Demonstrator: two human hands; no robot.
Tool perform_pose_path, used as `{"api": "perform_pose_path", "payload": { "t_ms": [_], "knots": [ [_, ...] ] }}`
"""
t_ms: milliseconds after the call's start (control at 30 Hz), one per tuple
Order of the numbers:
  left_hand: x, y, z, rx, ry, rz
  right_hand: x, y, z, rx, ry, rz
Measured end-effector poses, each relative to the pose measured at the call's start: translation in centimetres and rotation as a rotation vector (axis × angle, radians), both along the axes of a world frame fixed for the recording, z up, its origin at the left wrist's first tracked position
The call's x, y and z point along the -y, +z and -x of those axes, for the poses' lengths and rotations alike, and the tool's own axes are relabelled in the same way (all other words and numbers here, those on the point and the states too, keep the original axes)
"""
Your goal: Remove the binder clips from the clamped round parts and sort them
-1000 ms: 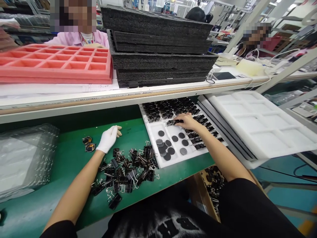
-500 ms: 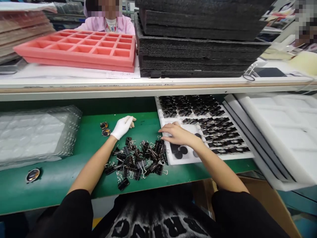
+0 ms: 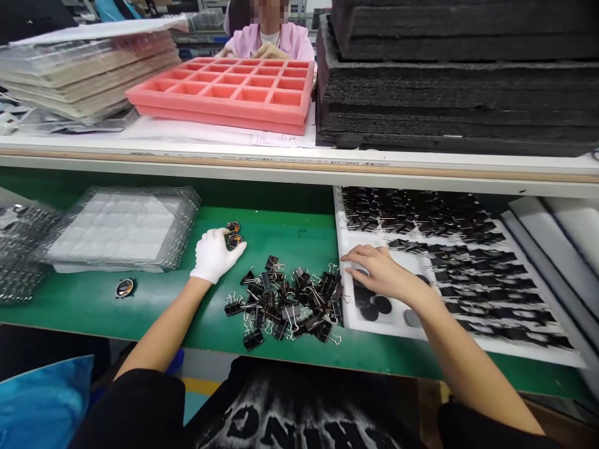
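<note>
Pinching carelessly, my white-gloved left hand (image 3: pixel 215 254), grip unclear, could scratch these round black-and-orange pieces (image 3: pixel 234 241); my bare right hand (image 3: pixel 382 271), spread loosely, might scatter flat black discs (image 3: pixel 382 304).

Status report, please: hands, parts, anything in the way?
Left hand at two round pieces, grip unclear. Right hand open over dark discs. Binder clips heaped between the hands.
</note>
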State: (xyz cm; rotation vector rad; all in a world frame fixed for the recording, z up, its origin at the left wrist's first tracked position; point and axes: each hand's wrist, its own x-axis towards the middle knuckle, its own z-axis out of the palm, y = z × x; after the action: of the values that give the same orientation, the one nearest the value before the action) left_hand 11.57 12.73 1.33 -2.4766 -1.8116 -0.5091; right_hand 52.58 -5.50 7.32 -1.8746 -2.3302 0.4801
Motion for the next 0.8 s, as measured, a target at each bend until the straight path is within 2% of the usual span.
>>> {"api": "perform_pose_path", "payload": {
  "t_ms": [100, 200, 300, 400, 533, 600, 700, 800],
  "knots": [
    [1.0, -1.1, -0.4, 0.013, 0.012, 0.058, 1.5, -0.2, -0.8, 0.037, -0.115, -0.046],
    [1.5, -1.6, -2.0, 0.012, -0.064, 0.086, 2.7, -0.9, -1.7, 0.053, -0.219, -0.094],
    [1.2, -1.5, -4.0, -0.008, -0.231, 0.113, 2.9, -2.2, -2.5, 0.119, -0.274, -0.136],
    [0.1, -1.3, -6.3, -0.047, -0.433, 0.166, 2.1, -3.0, -3.4, 0.166, -0.253, -0.083],
    [-1.7, -1.1, -9.9, -0.083, -0.573, 0.203, 0.5, -2.3, -3.8, 0.172, -0.211, -0.023],
    [-2.3, -1.0, -11.3, -0.098, -0.591, 0.203, -0.6, -1.5, -2.8, 0.076, -0.256, -0.082],
    [-2.5, -1.0, -12.5, -0.108, -0.603, 0.196, -3.5, -1.2, 0.2, -0.292, -0.329, -0.178],
    [-2.3, -0.9, -12.5, -0.094, -0.632, 0.196, -7.6, -2.2, 3.9, -0.567, -0.351, -0.121]
  ]
}}
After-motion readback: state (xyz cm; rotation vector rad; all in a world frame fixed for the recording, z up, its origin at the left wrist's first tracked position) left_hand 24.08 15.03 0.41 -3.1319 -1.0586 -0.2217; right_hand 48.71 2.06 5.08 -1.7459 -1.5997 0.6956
